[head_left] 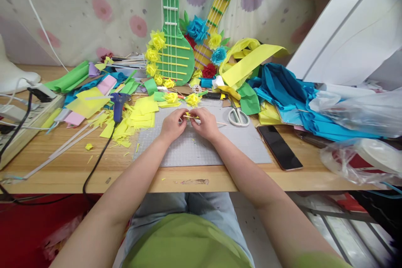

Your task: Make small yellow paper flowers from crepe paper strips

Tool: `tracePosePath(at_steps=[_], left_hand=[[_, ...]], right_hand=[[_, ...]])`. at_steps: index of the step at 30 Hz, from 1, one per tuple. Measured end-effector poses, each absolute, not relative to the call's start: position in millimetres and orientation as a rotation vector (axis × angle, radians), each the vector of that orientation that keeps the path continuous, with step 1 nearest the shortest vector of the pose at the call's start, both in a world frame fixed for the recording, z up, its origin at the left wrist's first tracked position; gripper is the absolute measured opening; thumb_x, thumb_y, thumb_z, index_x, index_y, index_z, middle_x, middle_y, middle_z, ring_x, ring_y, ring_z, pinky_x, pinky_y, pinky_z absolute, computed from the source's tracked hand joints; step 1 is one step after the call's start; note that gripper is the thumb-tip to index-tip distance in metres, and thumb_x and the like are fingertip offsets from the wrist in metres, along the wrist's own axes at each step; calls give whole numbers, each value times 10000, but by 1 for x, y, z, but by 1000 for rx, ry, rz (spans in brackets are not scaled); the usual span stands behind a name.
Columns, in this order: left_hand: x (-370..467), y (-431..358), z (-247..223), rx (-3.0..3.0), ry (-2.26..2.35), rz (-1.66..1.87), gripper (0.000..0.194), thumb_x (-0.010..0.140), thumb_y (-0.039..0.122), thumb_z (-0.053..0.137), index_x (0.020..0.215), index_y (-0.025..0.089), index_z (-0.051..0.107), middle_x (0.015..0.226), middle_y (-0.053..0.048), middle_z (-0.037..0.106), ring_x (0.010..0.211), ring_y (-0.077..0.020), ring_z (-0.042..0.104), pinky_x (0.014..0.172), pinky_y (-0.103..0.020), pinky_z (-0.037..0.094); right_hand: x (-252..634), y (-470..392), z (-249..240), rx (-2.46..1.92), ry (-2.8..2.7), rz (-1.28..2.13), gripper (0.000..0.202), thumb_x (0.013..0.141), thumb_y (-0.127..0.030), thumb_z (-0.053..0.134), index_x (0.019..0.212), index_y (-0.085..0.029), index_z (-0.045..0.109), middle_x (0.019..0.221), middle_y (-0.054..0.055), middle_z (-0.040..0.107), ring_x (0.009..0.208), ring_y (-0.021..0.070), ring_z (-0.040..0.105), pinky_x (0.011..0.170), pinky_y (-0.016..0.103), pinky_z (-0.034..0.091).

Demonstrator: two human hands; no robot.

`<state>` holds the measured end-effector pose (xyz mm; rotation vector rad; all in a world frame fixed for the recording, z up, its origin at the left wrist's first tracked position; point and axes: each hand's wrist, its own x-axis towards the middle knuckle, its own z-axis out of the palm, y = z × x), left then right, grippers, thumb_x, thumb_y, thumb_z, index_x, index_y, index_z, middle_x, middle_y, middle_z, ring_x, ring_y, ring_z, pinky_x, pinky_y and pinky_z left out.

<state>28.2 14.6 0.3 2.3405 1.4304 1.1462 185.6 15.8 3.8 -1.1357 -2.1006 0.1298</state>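
Over the grey cutting mat (201, 150), both hands (190, 124) pinch a thin stick (220, 123) lying left-right.

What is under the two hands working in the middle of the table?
A grey cutting mat lies under the left hand and right hand, on the wooden table. Both pinch a thin stick with yellow paper; fingers hide most of it.

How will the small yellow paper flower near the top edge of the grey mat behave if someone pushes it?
The yellow paper flower looks very light, so it would probably slide or tumble easily. Its folded petals seem thin and would likely crush under a firm pinch. It sits loose at the edge of the grey cutting mat, apparently unglued.
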Motion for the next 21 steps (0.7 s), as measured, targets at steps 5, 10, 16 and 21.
tracePosePath(at_steps=[5, 10, 16, 21], left_hand=[[29, 13, 3, 2374, 1446, 1097, 223, 757, 136, 474, 948, 188, 576, 899, -31, 623, 766, -127, 569, 704, -240, 458], [30, 13, 4, 2353, 1448, 1110, 213, 761, 139, 469, 925, 196, 593, 932, -34, 605, 786, -124, 568, 703, -234, 457], [28, 15, 0, 2346, 1408, 1112, 185, 757, 143, 463, 878, 183, 596, 925, -31, 592, 754, -112, 553, 688, -225, 454], [28, 17, -3, 2309, 1408, 1040, 135, 754, 162, 459, 809, 169, 582, 898, -36, 568, 731, -115, 538, 660, -238, 450]], right_hand=[[186, 15, 7, -1139, -2146, 108, 168, 788, -189, 450, 900, -198, 575, 885, 52, 628, 888, 194, 514, 745, 298, 385], [186, 14, 8, -1169, -2143, 137, 173, 785, -178, 438, 897, -198, 569, 877, 56, 620, 870, 192, 511, 744, 300, 382], [191, 17, 5, -1178, -2107, 175, 137, 790, -205, 456, 883, -205, 557, 851, 35, 614, 804, 165, 518, 704, 271, 383], [194, 17, 7, -1217, -2138, 218, 111, 798, -220, 470, 867, -202, 555, 822, 30, 607, 753, 150, 518, 651, 256, 368]])
